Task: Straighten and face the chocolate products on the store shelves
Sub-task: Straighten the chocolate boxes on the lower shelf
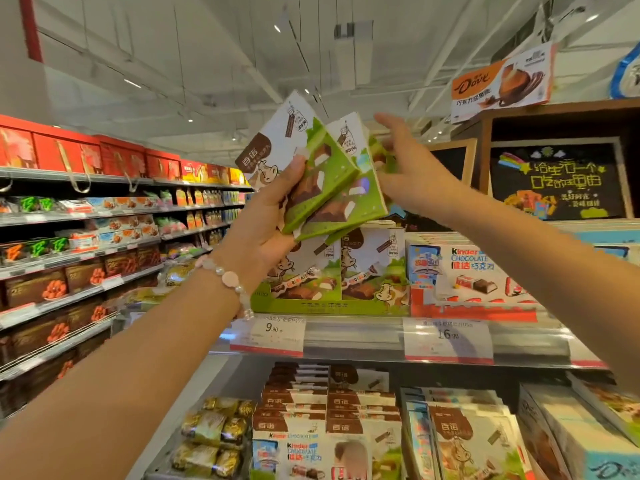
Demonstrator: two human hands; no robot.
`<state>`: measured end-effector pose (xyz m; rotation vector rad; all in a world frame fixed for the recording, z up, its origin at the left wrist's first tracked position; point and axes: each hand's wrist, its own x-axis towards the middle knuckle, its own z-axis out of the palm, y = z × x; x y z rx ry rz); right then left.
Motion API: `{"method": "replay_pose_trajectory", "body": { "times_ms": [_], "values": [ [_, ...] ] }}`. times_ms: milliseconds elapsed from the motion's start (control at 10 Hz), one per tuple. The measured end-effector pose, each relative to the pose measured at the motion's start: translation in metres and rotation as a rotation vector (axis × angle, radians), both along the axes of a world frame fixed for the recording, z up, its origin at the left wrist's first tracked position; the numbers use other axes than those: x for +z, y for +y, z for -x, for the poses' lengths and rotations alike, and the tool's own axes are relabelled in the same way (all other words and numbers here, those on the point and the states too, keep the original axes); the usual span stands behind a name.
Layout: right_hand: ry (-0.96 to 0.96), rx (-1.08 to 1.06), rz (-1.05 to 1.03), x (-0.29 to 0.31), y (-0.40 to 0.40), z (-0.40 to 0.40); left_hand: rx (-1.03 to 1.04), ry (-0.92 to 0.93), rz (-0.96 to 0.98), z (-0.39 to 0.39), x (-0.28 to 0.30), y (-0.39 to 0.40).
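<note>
Chocolate boxes (313, 174), green and white with a cow print: two, fanned and tilted, held up above the top shelf (353, 336) near its left end. Left hand (273, 216) grips the front box, thumb curled over its face, fingers hidden behind. Right hand (412, 168) touches the right edge of the rear box; its fingers are mostly covered by the packs, so whether they pinch cannot be told. A bead bracelet (227, 277) sits on the left wrist.

Display tray (329, 303), green: two matching boxes face forward at the shelf's front edge, the left one partly behind the left hand. Kinder Chocolate boxes (474, 271): just right of the tray, count unclear, partly behind the right forearm.

Price tags (268, 332): two on the front rail, "9.90" and a blurred "16.90".

Lower shelf: stacked brown-and-white packs (346, 400), gold-wrapped chocolates (214, 434) at left, further boxes cut off by the frame.

Setting: supermarket aisle; long shelves (76, 244) at left, red gift boxes (86, 154) on top; Dove box (502, 81) and chalkboard sign (557, 181) upper right; white ceiling.
</note>
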<state>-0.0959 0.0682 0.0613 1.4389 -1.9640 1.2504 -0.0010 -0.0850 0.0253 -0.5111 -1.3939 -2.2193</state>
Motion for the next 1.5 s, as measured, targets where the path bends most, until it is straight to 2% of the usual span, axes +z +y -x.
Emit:
{"method": "replay_pose_trajectory", "body": {
  "times_ms": [100,200,300,400,500,600,700,800,900,1100,1300,1500],
  "values": [
    [-0.329,0.187,-0.051,0.010,0.004,0.009,0.020,0.009,0.092,-0.001,0.000,-0.004],
    [-0.292,0.284,-0.094,0.012,0.008,0.012,0.095,0.008,0.229,-0.001,0.002,-0.008],
    [-0.255,0.319,-0.031,0.010,0.011,0.017,0.241,0.007,0.381,-0.006,0.003,-0.017],
    [-0.196,0.258,0.059,0.011,0.022,0.025,0.458,-0.004,0.610,-0.022,-0.001,-0.030],
    [-0.194,0.273,0.037,0.007,0.032,0.035,0.538,-0.063,0.929,-0.043,-0.005,-0.041],
    [-0.175,0.296,-0.003,0.001,0.034,0.041,0.581,-0.179,1.042,-0.052,-0.002,-0.054],
    [-0.190,0.280,0.011,-0.002,0.033,0.046,0.744,-0.301,1.078,-0.059,0.008,-0.070],
    [-0.187,0.249,0.080,-0.002,0.034,0.048,0.773,-0.405,1.171,-0.060,0.014,-0.090],
    [-0.218,0.260,0.160,-0.002,0.033,0.047,0.744,-0.489,1.194,-0.062,0.010,-0.070],
    [-0.222,0.247,0.127,-0.005,0.030,0.042,0.693,-0.511,1.223,-0.057,0.007,-0.028],
    [-0.215,0.245,0.102,-0.012,0.033,0.040,0.700,-0.550,1.217,-0.051,0.001,-0.030],
    [-0.199,0.245,0.099,-0.020,0.030,0.037,0.532,-0.485,1.200,-0.050,-0.007,-0.045]
  ]
}}
